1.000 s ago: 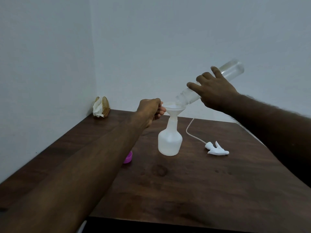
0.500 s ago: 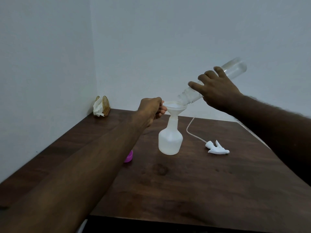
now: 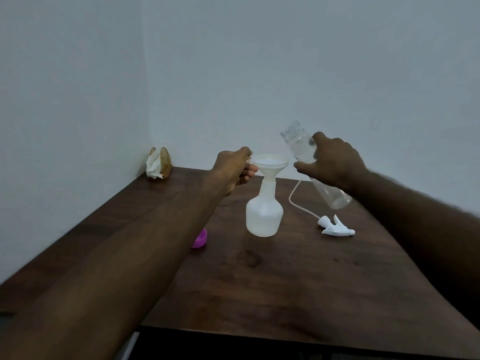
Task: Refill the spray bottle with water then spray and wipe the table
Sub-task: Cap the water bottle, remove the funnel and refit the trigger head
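A white translucent spray bottle [image 3: 264, 216] stands on the dark wooden table [image 3: 285, 281] with a white funnel [image 3: 270, 165] in its neck. My left hand [image 3: 233, 168] pinches the funnel's rim on its left side. My right hand [image 3: 335, 162] grips a clear plastic water bottle [image 3: 301, 146], which is tilted with its open mouth up and to the left, clear of the funnel. The bottle looks nearly empty. The white spray head [image 3: 335, 226] with its thin tube lies on the table to the right of the spray bottle.
A purple cap [image 3: 200, 239] lies on the table beside my left forearm. A golden napkin holder with white tissue [image 3: 158, 165] stands in the far left corner against the walls. The table's front edge runs along the bottom.
My right hand swung the water bottle from mouth-down over the funnel to mouth-up, away to the right. My left hand stayed on the funnel.
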Demonstrator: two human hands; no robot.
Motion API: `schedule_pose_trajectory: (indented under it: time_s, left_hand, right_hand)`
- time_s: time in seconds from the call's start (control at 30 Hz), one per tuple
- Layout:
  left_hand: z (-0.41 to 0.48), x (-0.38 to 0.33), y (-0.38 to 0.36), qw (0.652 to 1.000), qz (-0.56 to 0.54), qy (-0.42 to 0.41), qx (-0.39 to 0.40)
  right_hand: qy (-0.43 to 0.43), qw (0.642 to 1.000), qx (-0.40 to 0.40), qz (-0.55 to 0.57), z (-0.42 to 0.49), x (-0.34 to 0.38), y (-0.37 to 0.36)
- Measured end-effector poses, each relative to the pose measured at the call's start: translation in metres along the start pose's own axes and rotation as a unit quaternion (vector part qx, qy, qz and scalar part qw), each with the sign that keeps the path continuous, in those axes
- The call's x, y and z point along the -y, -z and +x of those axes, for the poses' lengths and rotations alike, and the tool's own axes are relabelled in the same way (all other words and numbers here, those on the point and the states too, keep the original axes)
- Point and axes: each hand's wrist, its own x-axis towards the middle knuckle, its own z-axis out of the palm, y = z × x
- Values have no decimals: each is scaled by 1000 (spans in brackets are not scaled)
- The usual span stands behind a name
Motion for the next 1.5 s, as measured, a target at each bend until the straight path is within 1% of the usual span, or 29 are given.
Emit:
schedule_pose_trajectory:
  time_s: [0.2, 0.27, 0.3, 0.33, 0.37, 0.43, 0.47, 0.53, 0.6, 0.67, 0.73, 0.83, 0.87, 0.9, 0.93, 0.97, 1.0, 1.03, 1.07, 1.1, 1.13, 1.17, 1.2, 1.23, 1.33, 1.4, 1.5]
  left_hand:
    - [-3, 8, 21, 999, 29, -1, -37]
    - [-6, 15, 31, 997, 65, -17, -45]
    - [-8, 21, 37, 992, 109, -39, -52]
    - [-11, 27, 44, 980, 176, -74, -59]
    - [-13, 35, 52, 956, 260, -120, -68]
    - [-18, 51, 71, 884, 420, -192, -74]
    - [-20, 58, 80, 854, 478, -193, -69]
    - [-25, 70, 96, 813, 564, -142, -38]
    - [-30, 77, 108, 790, 609, -77, 0]
    - [-36, 82, 117, 769, 638, -30, 31]
    - [-39, 87, 123, 760, 647, -24, 63]
    - [-41, 91, 127, 745, 657, -40, 112]
    - [-41, 91, 127, 747, 653, -39, 116]
    - [-39, 92, 126, 761, 638, -40, 106]
    - [-38, 91, 125, 789, 607, -45, 85]
    - [-38, 89, 123, 832, 549, -56, 51]
    - [-37, 85, 120, 885, 461, -70, 10]
    - [-37, 77, 115, 933, 350, -81, -29]
    - [-37, 66, 110, 965, 240, -84, -60]
    - [-36, 53, 106, 984, 139, -87, -74]
    - [-36, 40, 101, 991, 45, -99, -72]
    - [-35, 28, 96, 991, -37, -116, -62]
    - [-34, 16, 92, 985, -92, -135, -53]
    - [-36, 5, 87, 979, -120, -158, -45]
    - [-45, -11, 68, 969, -101, -221, -34]
    - [-52, -12, 56, 964, -32, -260, -53]
    - [-57, -3, 50, 939, 80, -319, -101]
  right_hand:
    - [-7, 989, -9, 150, -38, 22, -10]
    - [-9, 981, -15, 192, -51, 33, -12]
    - [-11, 977, -18, 213, -56, 38, -14]
    - [-13, 972, -20, 233, -61, 44, -15]
    - [-12, 967, -19, 252, -67, 50, -18]
    - [-3, 960, -16, 279, -78, 62, -25]
    - [4, 958, -15, 287, -82, 68, -30]
    - [19, 954, -11, 301, -89, 82, -40]
    - [25, 947, 0, 320, -92, 94, -51]
    - [17, 941, 10, 339, -94, 105, -62]
    - [8, 939, 13, 344, -95, 114, -71]
    - [8, 941, 13, 338, -96, 125, -74]
    - [7, 941, 13, 339, -95, 126, -75]
    - [7, 940, 12, 341, -95, 127, -75]
    - [7, 941, 11, 339, -95, 129, -75]
    - [6, 944, 9, 331, -95, 130, -76]
    - [4, 947, 6, 322, -96, 131, -78]
    - [1, 948, 0, 318, -96, 132, -80]
    - [-4, 947, -7, 320, -97, 133, -82]
    - [-8, 945, -13, 326, -97, 134, -85]
    - [-10, 943, -18, 332, -97, 135, -88]
    - [-9, 941, -21, 337, -97, 135, -90]
    - [-8, 940, -22, 340, -97, 136, -91]
    - [-7, 940, -22, 341, -97, 137, -92]
    - [-9, 941, -25, 338, -96, 141, -94]
    - [-16, 940, -30, 339, -95, 146, -95]
    - [-21, 936, -28, 349, -95, 154, -99]
